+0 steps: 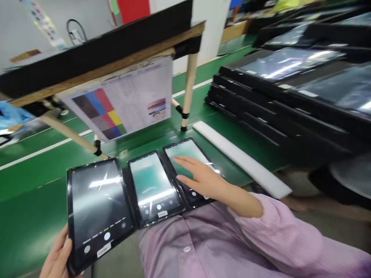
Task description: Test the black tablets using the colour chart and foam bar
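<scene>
Three dark tablets lie side by side at the near edge of a green table point(34, 185), their screens lit with a camera view. My left hand point(56, 256) grips the lower left corner of the left tablet point(97, 208), thumb on its edge. The middle tablet point(153, 187) lies untouched between the other two. My right hand point(199, 177) rests flat on the right tablet point(188, 154), fingers stretched out over its screen. A lilac sleeve covers my right forearm.
A colour test chart point(124, 98) hangs from a tilted wooden shelf point(110, 58) above the tablets. A white foam strip point(240, 158) lies to the right. Stacked black trays point(290, 96) holding wrapped screens fill the right side.
</scene>
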Tool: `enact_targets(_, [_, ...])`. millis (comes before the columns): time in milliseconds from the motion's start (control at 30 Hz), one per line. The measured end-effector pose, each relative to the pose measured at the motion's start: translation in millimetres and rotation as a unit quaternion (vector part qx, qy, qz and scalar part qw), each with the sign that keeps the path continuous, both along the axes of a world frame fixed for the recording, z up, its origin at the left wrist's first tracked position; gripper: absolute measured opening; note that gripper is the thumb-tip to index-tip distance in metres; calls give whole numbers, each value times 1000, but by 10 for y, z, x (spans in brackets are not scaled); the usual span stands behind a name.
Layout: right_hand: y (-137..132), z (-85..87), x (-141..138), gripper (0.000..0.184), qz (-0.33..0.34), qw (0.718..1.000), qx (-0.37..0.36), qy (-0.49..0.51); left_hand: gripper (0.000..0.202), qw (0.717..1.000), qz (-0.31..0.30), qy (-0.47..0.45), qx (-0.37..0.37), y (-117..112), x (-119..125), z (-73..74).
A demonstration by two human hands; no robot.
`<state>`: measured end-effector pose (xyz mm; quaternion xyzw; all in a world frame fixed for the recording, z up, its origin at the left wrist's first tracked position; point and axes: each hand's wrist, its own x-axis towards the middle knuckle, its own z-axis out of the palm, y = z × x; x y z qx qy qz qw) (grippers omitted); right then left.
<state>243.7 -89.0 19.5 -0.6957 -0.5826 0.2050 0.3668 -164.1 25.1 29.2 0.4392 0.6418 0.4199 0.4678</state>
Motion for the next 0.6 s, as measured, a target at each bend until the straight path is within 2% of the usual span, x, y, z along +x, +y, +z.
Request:
enact_targets(33, [22, 38, -81, 56, 35, 999, 5, -9, 58, 999, 20, -47, 1, -61, 36, 57])
enact_targets(100, [58, 115, -254, 56, 112, 993, 33, -14, 50, 989, 25, -140, 49, -162, 200, 153])
enact_targets(167, [93, 185, -431, 62, 183, 979, 89, 9, 46, 971, -17, -224, 84, -210, 442, 208])
enact_targets(233, [141, 230, -583, 71, 208, 964, 155, 59, 47, 948, -69, -294, 97, -209, 695, 221])
enact_targets(333, [241, 247, -703, 71, 159, 942, 216, 202, 43, 917, -110, -368, 108, -183, 1003, 198])
enact_targets(467, [363, 243, -680, 55, 88, 888, 242, 382, 36, 884, -165, -422, 111, -181, 1248, 157])
enact_targets(533, [397, 243, -657, 48, 60, 859, 234, 451, 35, 880, -162, -429, 125, -181, 1335, 130])
enact_targets(600, [420, 241, -654, 48, 33, 832, 219, 508, 35, 883, -132, -422, 158, -176, 1422, 82])
